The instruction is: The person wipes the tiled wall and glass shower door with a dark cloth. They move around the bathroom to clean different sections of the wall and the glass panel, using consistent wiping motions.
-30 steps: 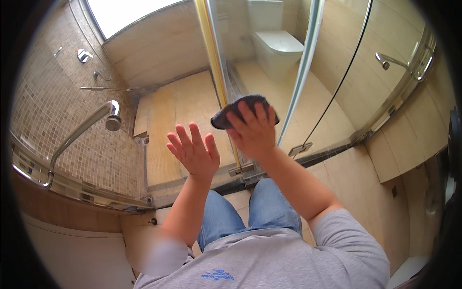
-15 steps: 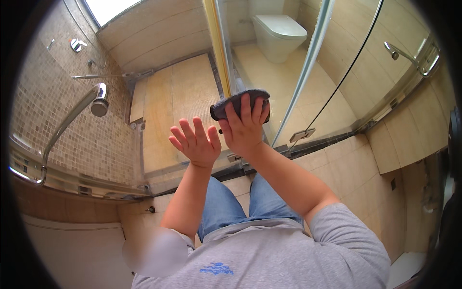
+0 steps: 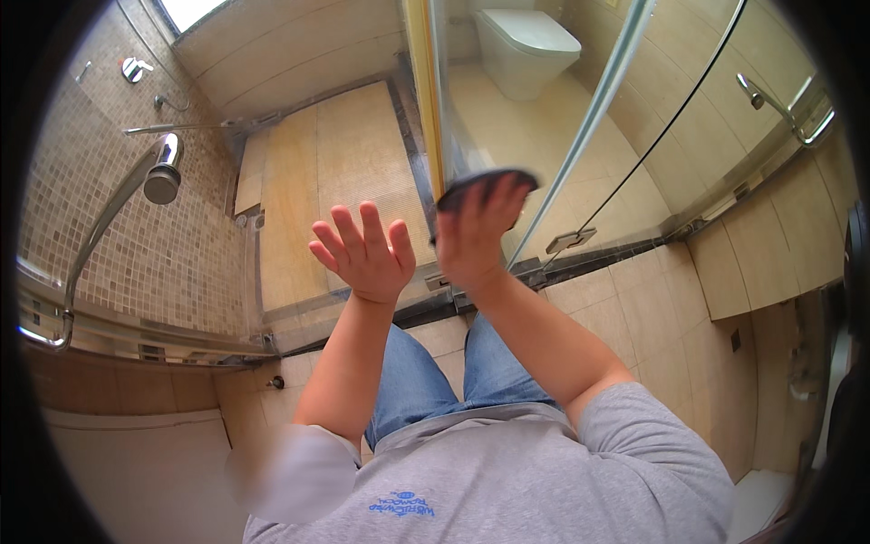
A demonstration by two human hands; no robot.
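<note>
In my right hand [image 3: 476,227] is a folded dark grey cloth [image 3: 489,181], pressed against the glass panel in front of me. The fingers lie spread across the cloth, and both are smeared by motion. To its left, my left hand [image 3: 367,263] is raised with the fingers apart and holds nothing; its palm faces the glass [image 3: 344,163]. Whether that palm touches the glass I cannot tell. A yellow-edged glass edge strip [image 3: 426,100] runs upward just left of the cloth.
Beyond the glass stands a white toilet [image 3: 526,54] on beige tiles. At the left, a curved chrome handle [image 3: 100,227] stands before a mosaic wall [image 3: 172,272]. A metal hinge [image 3: 571,240] sits low on the glass at right, near another chrome handle [image 3: 788,113].
My right hand and the cloth have moved a little to the right over the glass, and the cloth is tilted more. The left hand stays open, nearly in place. The view has shifted slightly.
</note>
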